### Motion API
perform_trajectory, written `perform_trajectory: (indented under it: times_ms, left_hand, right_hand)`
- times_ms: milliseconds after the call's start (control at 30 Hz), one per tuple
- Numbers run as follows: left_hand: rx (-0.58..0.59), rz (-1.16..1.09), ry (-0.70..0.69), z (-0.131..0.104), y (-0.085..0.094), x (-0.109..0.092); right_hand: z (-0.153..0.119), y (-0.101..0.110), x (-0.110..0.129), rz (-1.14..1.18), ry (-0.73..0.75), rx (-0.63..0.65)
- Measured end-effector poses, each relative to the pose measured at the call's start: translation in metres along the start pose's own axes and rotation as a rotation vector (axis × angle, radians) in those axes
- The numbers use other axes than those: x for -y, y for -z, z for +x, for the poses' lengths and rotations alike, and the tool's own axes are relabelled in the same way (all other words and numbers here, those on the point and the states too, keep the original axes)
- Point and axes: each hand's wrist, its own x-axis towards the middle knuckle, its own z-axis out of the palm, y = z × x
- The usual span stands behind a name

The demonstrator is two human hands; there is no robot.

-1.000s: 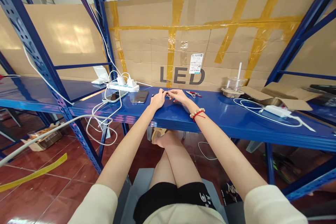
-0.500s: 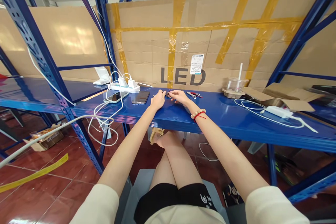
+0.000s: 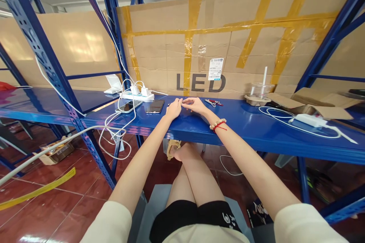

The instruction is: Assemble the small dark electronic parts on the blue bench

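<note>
My left hand (image 3: 173, 109) is closed over the blue shelf top (image 3: 236, 121), its fingertips bunched together. Just to its right, my right hand (image 3: 195, 104) is bent inward with thumb and fingers pinched, the tips meeting the left fingertips. Whatever small thing they hold is hidden by the fingers. To the right of my right hand lie a small silver metal tool (image 3: 210, 103) and a red pen-like item (image 3: 218, 103). A dark phone (image 3: 155, 106) rests left of my left hand.
A white power strip (image 3: 138, 97) with plugged chargers, a second phone (image 3: 129, 106) and looping cables occupy the left. On the right are a plastic cup with a straw (image 3: 259, 93), a white adapter (image 3: 310, 120) and an open cardboard box (image 3: 316, 104). A large carton (image 3: 171, 53) stands behind.
My hands have drawn closer, with fingertips now meeting. A small dark item that showed between them is now covered. The view has shifted slightly.
</note>
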Motion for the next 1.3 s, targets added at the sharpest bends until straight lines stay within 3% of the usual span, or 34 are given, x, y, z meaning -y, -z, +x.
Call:
perform_trajectory:
  times_ms: [233,500,767,1000,1300]
  left_hand:
    - [-0.028,-0.103,-0.044,0.002,-0.002,0.003]
    - [-0.060,-0.388,-0.124,0.001,-0.006,0.003]
    - [-0.147,-0.362,-0.084,0.007,-0.008,0.008]
    - [-0.105,-0.265,-0.140,0.009,-0.009,0.008]
    - [-0.124,-0.371,-0.072,0.003,-0.003,0.001]
  right_hand:
    - [0.003,0.002,-0.006,0.073,-0.025,-0.004]
    - [-0.001,0.005,-0.001,0.127,-0.048,0.017]
    - [-0.001,0.004,0.003,0.126,-0.120,-0.049]
    - [0.003,0.006,-0.002,0.203,-0.272,-0.202]
    - [0.000,0.006,0.000,0.182,-0.291,-0.125]
